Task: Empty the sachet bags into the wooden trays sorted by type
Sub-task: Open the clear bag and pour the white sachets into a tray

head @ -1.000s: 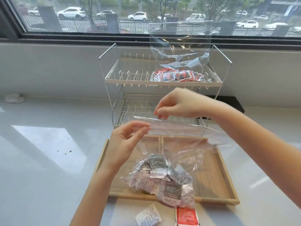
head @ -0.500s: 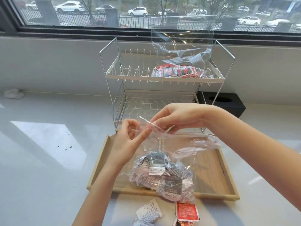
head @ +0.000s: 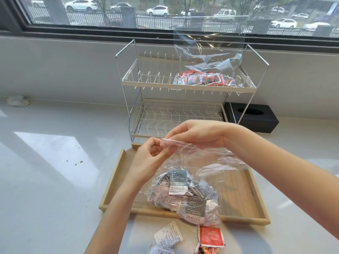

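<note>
A clear zip bag (head: 207,162) full of grey and white sachets (head: 183,195) hangs over a wooden tray (head: 256,198) with a middle divider. My left hand (head: 148,160) and my right hand (head: 198,132) both pinch the bag's sealed top strip, close together. A second clear bag (head: 209,50) holding red sachets (head: 203,79) stands on the top shelf of the white wire rack (head: 128,83). Loose sachets lie on the counter in front of the tray: a white one (head: 168,237) and a red one (head: 211,236).
A black tissue box (head: 256,118) sits behind the rack on the right. A crumpled white tissue (head: 17,100) lies at the far left of the white counter. A window runs along the back wall.
My hands have come closer together on the bag's top strip and dropped a little lower. The view has tilted down, showing more loose sachets at the front.
</note>
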`<state>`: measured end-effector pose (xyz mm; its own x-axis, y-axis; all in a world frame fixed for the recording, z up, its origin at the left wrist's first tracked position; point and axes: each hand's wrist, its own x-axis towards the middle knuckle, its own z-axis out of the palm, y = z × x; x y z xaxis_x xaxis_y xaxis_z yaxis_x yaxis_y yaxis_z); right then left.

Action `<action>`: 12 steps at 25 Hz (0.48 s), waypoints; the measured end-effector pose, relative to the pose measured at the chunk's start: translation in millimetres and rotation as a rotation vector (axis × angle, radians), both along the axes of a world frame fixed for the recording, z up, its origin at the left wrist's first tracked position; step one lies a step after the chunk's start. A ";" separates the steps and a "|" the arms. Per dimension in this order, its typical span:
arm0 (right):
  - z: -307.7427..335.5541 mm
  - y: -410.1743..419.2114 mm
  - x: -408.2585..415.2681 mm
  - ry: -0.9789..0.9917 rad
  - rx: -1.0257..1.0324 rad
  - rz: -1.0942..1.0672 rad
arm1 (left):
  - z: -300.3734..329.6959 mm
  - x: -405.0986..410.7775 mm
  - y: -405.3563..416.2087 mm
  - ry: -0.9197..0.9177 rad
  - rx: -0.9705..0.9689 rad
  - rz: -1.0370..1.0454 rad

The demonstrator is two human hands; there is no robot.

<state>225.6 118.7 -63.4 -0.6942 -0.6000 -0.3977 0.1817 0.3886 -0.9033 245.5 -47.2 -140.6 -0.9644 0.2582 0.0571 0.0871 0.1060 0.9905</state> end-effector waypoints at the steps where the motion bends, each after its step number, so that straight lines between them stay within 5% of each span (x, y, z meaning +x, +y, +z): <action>1: -0.4 1.0 -0.7 -0.033 -0.030 -0.010 | -0.1 -0.1 0.5 0.009 -0.004 -0.014; 5: -1.9 1.9 0.7 -0.042 -0.048 -0.051 | 0.5 1.1 -1.7 0.016 -0.002 -0.041; 12: 23.0 26.1 -4.0 0.286 -0.009 -0.346 | -4.7 3.1 -7.6 0.055 0.061 -0.035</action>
